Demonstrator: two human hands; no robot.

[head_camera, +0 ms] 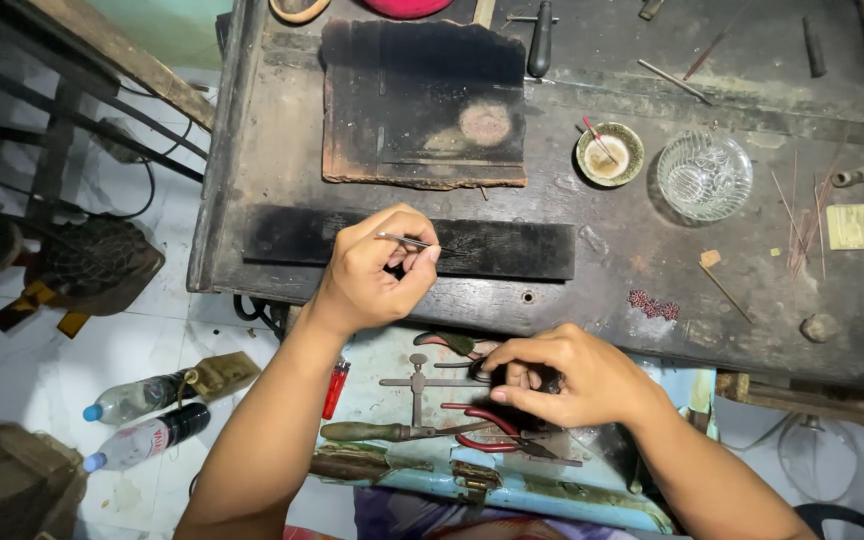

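The left hand (367,275) pinches thin metal tweezers (404,240) over the dark, scorched wooden desk (592,270). The right hand (567,375) reaches into a pale blue metal drawer (512,490), its grip closed on a small dark piece, perhaps a fitting; it is mostly hidden. Red-handled pliers (482,428) lie just beside it. A small yellow rectangular card (848,227) lies at the desk's right.

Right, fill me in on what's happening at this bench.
A person works at a dark, worn workbench. The left hand pinches thin metal tweezers over a black strip. The right hand reaches into a blue tray of tools, its fingers beside red-handled pliers.
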